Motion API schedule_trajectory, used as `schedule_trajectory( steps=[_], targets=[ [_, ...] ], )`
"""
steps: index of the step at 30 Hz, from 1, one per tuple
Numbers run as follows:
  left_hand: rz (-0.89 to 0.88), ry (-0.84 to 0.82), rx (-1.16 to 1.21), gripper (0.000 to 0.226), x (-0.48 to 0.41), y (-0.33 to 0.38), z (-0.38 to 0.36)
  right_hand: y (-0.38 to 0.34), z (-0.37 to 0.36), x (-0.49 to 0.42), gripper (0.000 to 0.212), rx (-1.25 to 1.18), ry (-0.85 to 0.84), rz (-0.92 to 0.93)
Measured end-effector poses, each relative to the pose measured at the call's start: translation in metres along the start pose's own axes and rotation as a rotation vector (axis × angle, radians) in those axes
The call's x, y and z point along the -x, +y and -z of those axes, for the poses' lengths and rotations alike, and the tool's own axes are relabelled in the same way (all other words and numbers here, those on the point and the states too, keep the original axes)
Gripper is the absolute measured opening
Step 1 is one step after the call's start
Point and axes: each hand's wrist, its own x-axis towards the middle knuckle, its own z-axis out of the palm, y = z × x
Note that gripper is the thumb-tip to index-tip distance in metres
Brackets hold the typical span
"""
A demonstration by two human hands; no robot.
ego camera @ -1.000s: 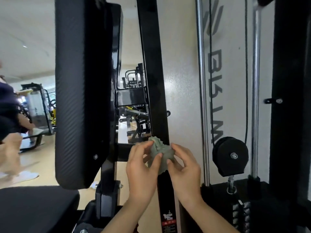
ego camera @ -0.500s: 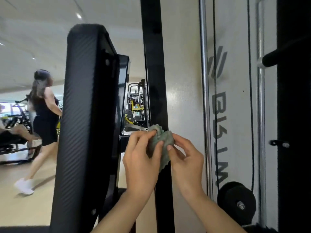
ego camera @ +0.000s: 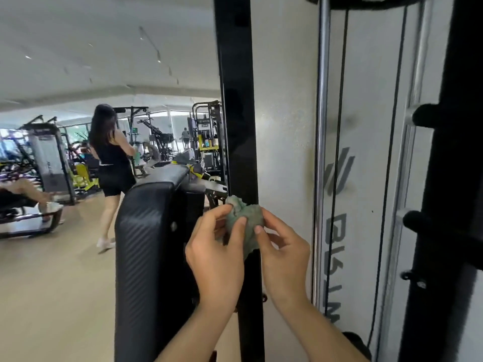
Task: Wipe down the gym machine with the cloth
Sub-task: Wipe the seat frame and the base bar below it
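Cloth (ego camera: pixel 244 214), grey-green and bunched into a wad, sits pressed against the front face of the black upright (ego camera: pixel 236 126), level with the top of the back pad (ego camera: pixel 149 257) that stands just left of that upright. Left hand (ego camera: pixel 214 254) grips the wad from the upright's left side, fingers curled round it and thumb laid across its front; right hand (ego camera: pixel 283 257) pinches it from the upright's right side between thumb and forefinger, remaining fingers loosely curled. Change noted: a second ago the wad met the upright at the level of the pad's lower half, and the pulley wheel right of the upright was in full view; the wad now stands near the pad's crown and the wheel has sunk to the lower edge of the view. Grip of both hands is unchanged. Judgement: the wipe is travelling up the upright, the lower length likely covered, the length above the wad still to do. Chrome guide rod (ego camera: pixel 322 152) and white panel (ego camera: pixel 285 126), right of the upright, appear not yet addressed
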Motion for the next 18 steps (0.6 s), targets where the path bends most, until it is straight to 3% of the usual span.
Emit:
schedule_trajectory(
  steps=[18],
  targets=[
    [0.218,-0.163,-0.166,0.017,-0.061,0.083,0.003,-0.097,-0.007,-0.055,0.033,0.162,-0.096,-0.199]
  ],
)
